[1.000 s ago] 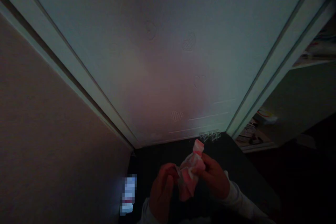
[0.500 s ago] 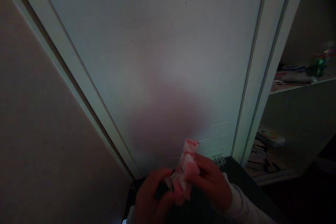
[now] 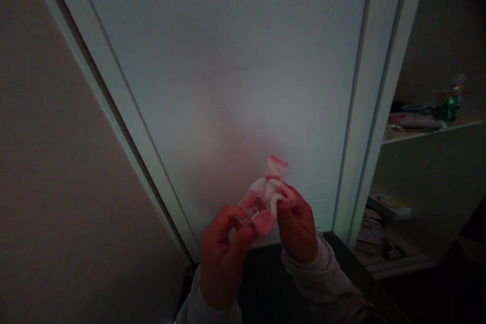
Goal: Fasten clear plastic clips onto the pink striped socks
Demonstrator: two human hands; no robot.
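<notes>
Both hands are raised in front of the pale panel, close together at the lower middle. My right hand [image 3: 299, 225] grips a bunched pink-and-white cloth piece that looks like a sock [image 3: 268, 212]; its pink-edged end sticks up above the fingers. My left hand [image 3: 224, 248] pinches a small clear plastic clip [image 3: 245, 220] between thumb and finger, against the left side of the sock. The dim light hides whether the clip grips the fabric. More clear plastic pieces [image 3: 321, 234] show partly behind my right sleeve, on a dark surface [image 3: 266, 273].
A pale framed panel [image 3: 235, 61] stands straight ahead, with a brown wall [image 3: 76, 187] on the left. At the right, a shelf unit [image 3: 429, 172] holds a green bottle [image 3: 450, 106], papers, a white box [image 3: 389, 206] and dark items lower down.
Both hands have risen with the sock and clip, nearer the middle of the view. The sock has turned and spread out more between them. The view has shifted slightly.
</notes>
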